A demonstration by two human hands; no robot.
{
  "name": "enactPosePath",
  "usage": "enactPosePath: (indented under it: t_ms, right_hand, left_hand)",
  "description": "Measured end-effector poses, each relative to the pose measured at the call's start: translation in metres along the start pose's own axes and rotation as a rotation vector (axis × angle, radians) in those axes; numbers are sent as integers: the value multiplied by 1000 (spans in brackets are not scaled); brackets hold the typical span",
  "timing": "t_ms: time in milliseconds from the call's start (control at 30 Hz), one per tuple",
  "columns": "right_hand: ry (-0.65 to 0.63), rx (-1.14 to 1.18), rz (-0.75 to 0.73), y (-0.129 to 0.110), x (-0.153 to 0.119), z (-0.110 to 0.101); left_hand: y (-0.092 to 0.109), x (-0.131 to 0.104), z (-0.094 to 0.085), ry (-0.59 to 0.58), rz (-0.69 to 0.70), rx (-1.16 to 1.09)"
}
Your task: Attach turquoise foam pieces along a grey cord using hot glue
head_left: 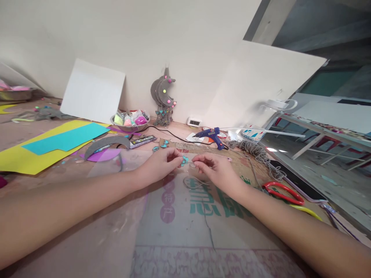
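Observation:
Between the fingertips of my left hand (165,165) is a small turquoise flower-like piece (184,160); the hand is closed in a pinch on it. My right hand (216,170) is just to its right, thumb and fingertips pinched on a thin grey string (191,181). A loop of this string hangs below the right fingertips, over a printed cardboard sheet (174,231) under clear plastic. More turquoise pieces (164,144) lie on cardboard just beyond my left hand. How the string meets the held piece is too small to tell.
A blue glue gun (213,136), a bowl of coloured clay (130,120) and a grey moon-shaped ornament (164,92) stand beyond my hands. On the right are a grey string coil (252,150), red-handled scissors (284,193) and a phone (295,181). Yellow (26,158) and turquoise sheets (69,138) lie left.

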State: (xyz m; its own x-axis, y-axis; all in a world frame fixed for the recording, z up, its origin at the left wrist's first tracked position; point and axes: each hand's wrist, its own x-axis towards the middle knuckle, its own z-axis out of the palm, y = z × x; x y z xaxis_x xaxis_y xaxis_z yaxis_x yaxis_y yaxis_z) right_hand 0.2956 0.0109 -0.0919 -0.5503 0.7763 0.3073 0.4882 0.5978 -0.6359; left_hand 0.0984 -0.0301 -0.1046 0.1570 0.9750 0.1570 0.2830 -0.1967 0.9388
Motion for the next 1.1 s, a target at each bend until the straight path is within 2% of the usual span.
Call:
enactPosePath:
  t_ms: [67, 167, 600, 867, 1000, 1100]
  right_hand:
    - [34, -150, -97, 1, -1, -2]
    - [56, -222, -163, 0, -2, -1]
    - [47, -160, -175, -3, -2, 5]
    - [29, -133, -194, -3, -5, 7]
    - [39, -57, -167, -5, -6, 6]
    - [145, 39, -124, -6, -7, 4]
  left_hand:
    - [0, 0, 0, -9, -7, 31]
    - [-1, 0, 0, -40, -19, 55]
    - [6, -4, 0, -152, 47, 152]
    - [7, -3, 1, -195, 133, 153]
    - [6, -3, 0, -214, 88, 93]
    - [2, 0, -1, -160, -23, -22]
